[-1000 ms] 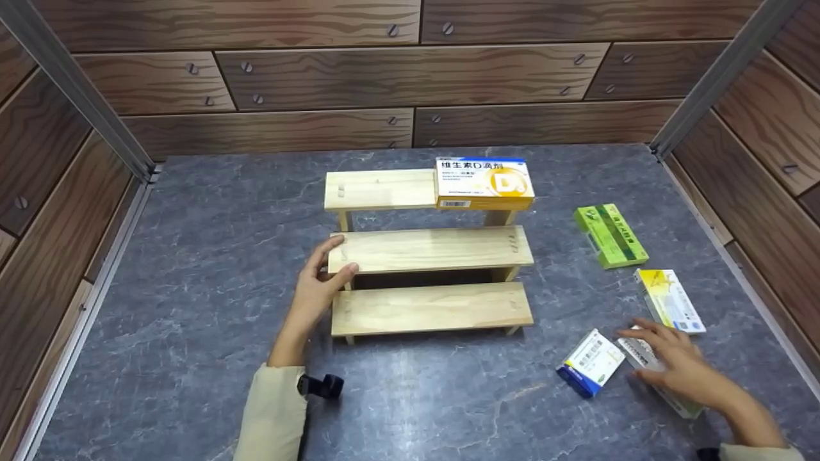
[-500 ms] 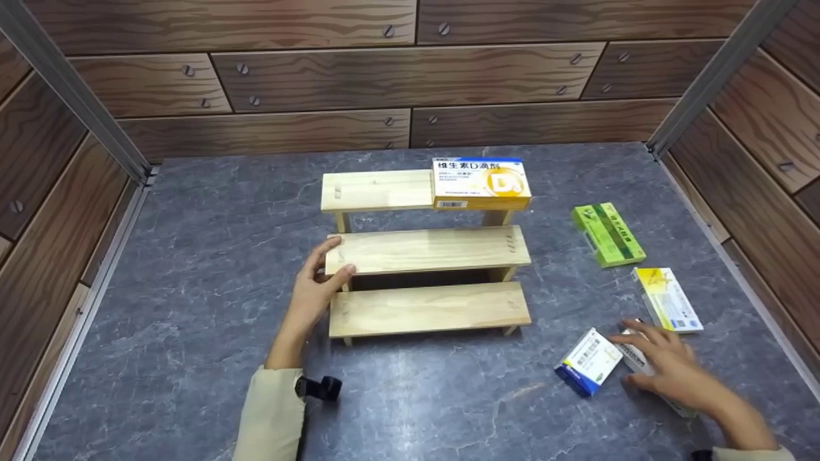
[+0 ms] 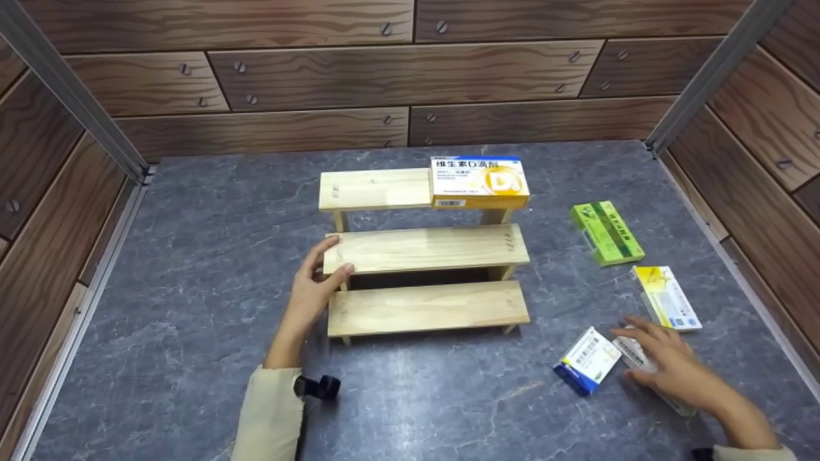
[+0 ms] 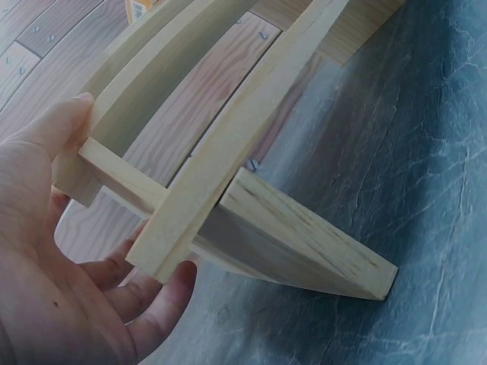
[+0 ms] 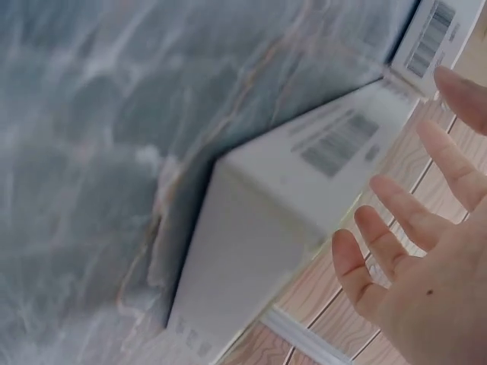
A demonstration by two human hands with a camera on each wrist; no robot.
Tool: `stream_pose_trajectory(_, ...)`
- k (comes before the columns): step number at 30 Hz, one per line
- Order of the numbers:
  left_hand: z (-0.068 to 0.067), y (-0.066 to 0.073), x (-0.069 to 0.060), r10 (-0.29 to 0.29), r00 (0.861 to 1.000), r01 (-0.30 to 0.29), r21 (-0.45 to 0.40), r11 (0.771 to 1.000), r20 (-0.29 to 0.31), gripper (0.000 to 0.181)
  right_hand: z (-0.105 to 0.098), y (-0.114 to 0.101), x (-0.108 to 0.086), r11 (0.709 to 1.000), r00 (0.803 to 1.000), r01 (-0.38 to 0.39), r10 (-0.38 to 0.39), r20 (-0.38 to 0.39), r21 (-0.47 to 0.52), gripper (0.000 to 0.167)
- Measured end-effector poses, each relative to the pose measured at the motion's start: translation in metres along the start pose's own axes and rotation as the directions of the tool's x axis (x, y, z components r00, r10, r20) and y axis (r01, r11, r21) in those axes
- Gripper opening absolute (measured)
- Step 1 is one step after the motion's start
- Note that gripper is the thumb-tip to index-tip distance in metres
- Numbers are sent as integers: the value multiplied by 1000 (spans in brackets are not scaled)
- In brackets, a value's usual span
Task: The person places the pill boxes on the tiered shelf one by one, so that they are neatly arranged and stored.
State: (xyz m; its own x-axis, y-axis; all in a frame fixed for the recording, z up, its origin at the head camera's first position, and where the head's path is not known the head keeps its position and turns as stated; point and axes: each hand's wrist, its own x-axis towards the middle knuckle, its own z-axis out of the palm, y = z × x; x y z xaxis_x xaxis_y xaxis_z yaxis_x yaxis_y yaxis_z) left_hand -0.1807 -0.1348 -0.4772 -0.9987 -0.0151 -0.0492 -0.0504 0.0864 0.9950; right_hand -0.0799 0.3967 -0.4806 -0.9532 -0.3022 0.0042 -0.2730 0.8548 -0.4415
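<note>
My left hand [image 3: 310,291] holds the left end of the middle step of a pale wooden three-step display stand [image 3: 426,248]. In the left wrist view, the thumb lies on one board of the stand [image 4: 217,156] while the fingers bend around its end. Over at the right, my right hand [image 3: 672,365] hovers with spread fingers above a white medicine box [image 3: 634,354] and partly hides it. The right wrist view has that box [image 5: 251,228] lying on the table, the fingers not closed around it. A white and blue medicine box [image 3: 587,360] lies just left of it.
An orange and white vitamin D box [image 3: 479,182] sits on the right of the top step. On the table to the right lie a green box [image 3: 607,233] and a yellow and white box [image 3: 667,298]. Wood-patterned walls [image 3: 410,73] surround the dark marbled table [image 3: 211,256].
My right hand has barely shifted over the white box. The left hand keeps its hold on the stand. The whole head view has drifted slightly.
</note>
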Motion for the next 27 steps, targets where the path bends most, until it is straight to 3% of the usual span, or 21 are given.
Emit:
stream_pose_trajectory(4, 0, -1, 0, 2, 1000, -2, -1, 1000, -3, 58, 2, -9, 5, 999, 999, 12, -11, 34, -33, 62)
stream_pose_trajectory(12, 0, -2, 1, 8, 1000, -8, -1, 1000, 0, 59, 4, -24, 16, 995, 985, 1, 16, 171, -99, 66)
stream_pose_trajectory(27, 0, 0, 0, 14, 1000, -14, 9, 1000, -8, 58, 7, -30, 19, 995, 984, -4, 21, 177, -97, 69)
